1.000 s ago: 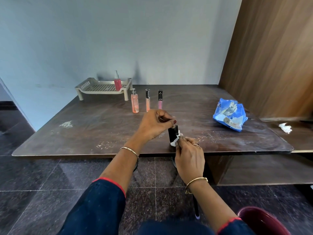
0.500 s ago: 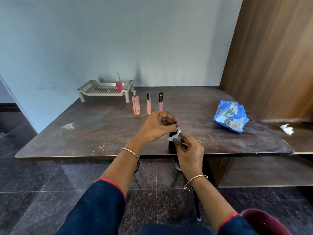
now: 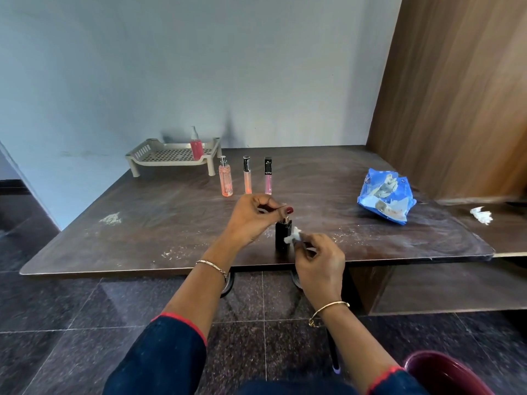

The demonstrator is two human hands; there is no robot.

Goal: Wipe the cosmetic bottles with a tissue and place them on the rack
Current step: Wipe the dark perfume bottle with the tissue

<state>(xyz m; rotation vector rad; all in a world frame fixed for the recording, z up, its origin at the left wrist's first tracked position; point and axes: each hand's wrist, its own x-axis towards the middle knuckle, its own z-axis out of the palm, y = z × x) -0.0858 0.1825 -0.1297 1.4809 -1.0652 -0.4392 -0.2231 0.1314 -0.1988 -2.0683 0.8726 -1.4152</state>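
Note:
A small black bottle point(image 3: 282, 235) with a gold neck stands upright near the table's front edge. My left hand point(image 3: 252, 219) pinches its top from above with thumb and fingertips. My right hand point(image 3: 319, 262) holds a crumpled white tissue point(image 3: 294, 236) pressed against the bottle's right side. At the back left stands the beige perforated rack point(image 3: 154, 159), with a red spray bottle point(image 3: 196, 146) on it. In front of the rack, a peach spray bottle point(image 3: 225, 179), an orange gloss tube point(image 3: 247, 178) and a pink gloss tube point(image 3: 268, 178) stand in a row.
A blue tissue pack point(image 3: 385, 195) lies at the table's right. A used white tissue point(image 3: 482, 215) sits on the lower ledge beside a wooden panel point(image 3: 456, 95). A maroon bin point(image 3: 445, 374) is on the floor at bottom right. The dark table point(image 3: 142, 229) has white smudges.
My right hand has slid the tissue up and round to the bottle's right side. My left fingers have risen, so the bottle's gold neck shows. The view has tilted a little.

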